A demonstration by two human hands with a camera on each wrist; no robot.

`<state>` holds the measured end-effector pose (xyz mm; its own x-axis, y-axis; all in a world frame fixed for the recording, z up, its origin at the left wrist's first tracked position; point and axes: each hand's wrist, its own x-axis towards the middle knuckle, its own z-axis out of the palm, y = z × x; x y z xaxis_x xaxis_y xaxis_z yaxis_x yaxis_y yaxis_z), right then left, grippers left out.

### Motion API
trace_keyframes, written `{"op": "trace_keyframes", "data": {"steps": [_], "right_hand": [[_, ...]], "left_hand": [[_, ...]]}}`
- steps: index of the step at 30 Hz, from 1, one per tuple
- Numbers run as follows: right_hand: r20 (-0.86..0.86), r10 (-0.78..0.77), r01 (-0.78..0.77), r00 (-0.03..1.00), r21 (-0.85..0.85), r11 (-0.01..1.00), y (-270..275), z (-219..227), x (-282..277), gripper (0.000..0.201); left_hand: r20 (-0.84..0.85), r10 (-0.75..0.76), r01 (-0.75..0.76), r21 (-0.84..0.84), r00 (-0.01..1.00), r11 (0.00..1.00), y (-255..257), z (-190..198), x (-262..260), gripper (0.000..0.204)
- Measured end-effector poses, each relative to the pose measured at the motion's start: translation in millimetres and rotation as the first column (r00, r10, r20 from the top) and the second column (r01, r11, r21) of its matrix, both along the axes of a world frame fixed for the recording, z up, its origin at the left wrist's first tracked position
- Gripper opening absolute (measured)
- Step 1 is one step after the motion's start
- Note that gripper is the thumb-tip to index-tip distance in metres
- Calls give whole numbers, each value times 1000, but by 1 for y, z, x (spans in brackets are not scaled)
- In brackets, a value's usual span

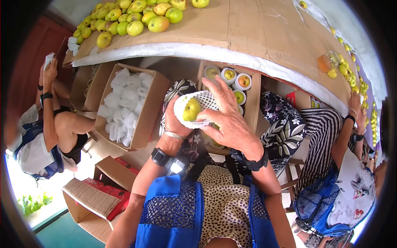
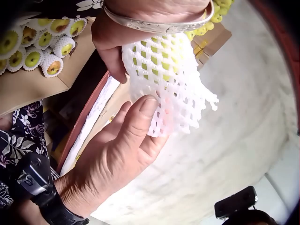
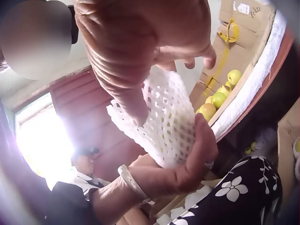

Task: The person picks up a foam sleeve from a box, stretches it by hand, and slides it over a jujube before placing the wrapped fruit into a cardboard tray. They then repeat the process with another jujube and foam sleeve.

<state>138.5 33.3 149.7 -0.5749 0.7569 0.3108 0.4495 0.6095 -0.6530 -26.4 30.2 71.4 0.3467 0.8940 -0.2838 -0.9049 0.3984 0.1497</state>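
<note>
A yellow-green apple (image 1: 191, 109) sits partly inside a white foam net sleeve (image 1: 208, 100), held up in front of the person's chest. The left hand (image 1: 173, 117), with a silver bangle at its wrist, grips the apple and sleeve from the side. In the left wrist view, the sleeve (image 2: 164, 77) covers the apple and its loose end flares outward. The right hand (image 1: 232, 120) pinches that loose end, thumb on the mesh in the left wrist view. In the right wrist view, the left hand (image 3: 187, 166) cups the sleeve (image 3: 168, 126) from below.
Left of the knees stands a carton (image 1: 142, 128) of white foam sleeves. A box (image 1: 253, 118) of sleeved apples lies ahead, under the cardboard-covered table (image 1: 248, 29). Loose apples (image 1: 134, 28) are piled on the table. People (image 1: 49, 124) sit at both sides; opened cartons (image 1: 89, 198) lie lower left.
</note>
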Motion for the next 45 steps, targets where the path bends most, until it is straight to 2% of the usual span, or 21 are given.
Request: {"op": "trace_keyframes", "data": {"steps": [3, 4, 5, 6, 7, 8, 9, 10, 11, 12, 14, 15, 18, 21, 22, 28, 34, 37, 40, 43, 45], "right_hand": [[-5, -30, 30, 1000, 17, 999, -1, 3, 2, 33], [-56, -60, 60, 997, -6, 998, -3, 2, 1, 40], [-107, -89, 87, 990, -27, 996, -3, 0, 0, 47], [-241, -75, 74, 968, -15, 997, -3, -4, 1, 75], [-311, -153, 117, 938, -131, 984, -9, -9, -2, 91], [-241, -167, 136, 956, -141, 981, -10, -16, -4, 94], [-167, -187, 162, 968, -150, 975, -11, -23, -5, 98], [-173, -195, 160, 965, -196, 968, -12, -26, -9, 97], [-180, -201, 156, 963, -240, 958, -10, -30, -13, 95], [-99, -167, 153, 981, -135, 979, -6, -42, -17, 90], [-137, -130, 122, 982, -69, 990, -1, -52, -13, 85], [-154, -113, 109, 982, -35, 993, 1, -53, -11, 82], [-188, -134, 118, 973, -91, 989, 3, -46, -6, 72], [-190, -132, 113, 973, -105, 988, 2, -41, -4, 69], [-186, -127, 109, 974, -103, 989, 1, -41, -3, 69], [-176, -131, 130, 976, -18, 991, 1, -42, 1, 67], [-195, -142, 109, 971, -171, 979, -2, -53, -1, 67], [-213, -148, 42, 966, -436, 899, -1, -37, 0, 70], [-213, -90, -11, 973, -430, 903, -2, -40, 6, 71], [-430, -284, -64, 857, -636, 769, -3, -45, 20, 67], [-594, -383, -52, 708, -584, 810, 4, -45, 34, 59]], "left_hand": [[101, 25, -35, 107, 995, 994, -3, -9, 4, 50], [-85, 108, -97, 133, 990, 986, -1, -12, 6, 47], [141, 57, -76, 130, 988, 989, -2, -13, 3, 44], [94, 95, -109, 151, 991, 983, 0, -7, 1, 43], [42, 147, -152, 173, 988, 973, 1, -3, -4, 43], [52, 142, -149, 165, 988, 975, 1, -2, -6, 42], [-64, 145, -131, 180, 987, 975, -1, -1, -5, 41], [-177, 144, -109, 193, 974, 975, -5, 0, -3, 41], [-395, 201, -84, 293, 896, 952, -9, -3, -1, 40], [-590, 270, -45, 367, 761, 929, -12, -2, 2, 39], [-340, 142, -73, 210, 930, 975, -17, 7, 4, 33], [-109, 38, -31, 59, 993, 998, -16, 9, 4, 31], [-52, -60, 67, 157, 997, 985, -12, -3, 2, 31], [-229, -17, 43, 107, 973, 993, -17, 5, 2, 33], [-199, -101, 123, 102, 975, 987, -15, 10, 0, 36], [-67, -172, 183, 216, 983, 959, -13, 13, 2, 42], [-157, -103, 129, 167, 982, 977, -12, 19, 10, 44], [-233, -107, 124, 58, 967, 991, -9, 17, 12, 45], [-276, -117, 112, -33, 954, 993, -8, 5, 10, 46], [-254, -181, 185, -7, 950, 983, -7, -1, -4, 46], [-334, -164, 171, -8, 928, 985, -6, 2, -4, 46]]}}
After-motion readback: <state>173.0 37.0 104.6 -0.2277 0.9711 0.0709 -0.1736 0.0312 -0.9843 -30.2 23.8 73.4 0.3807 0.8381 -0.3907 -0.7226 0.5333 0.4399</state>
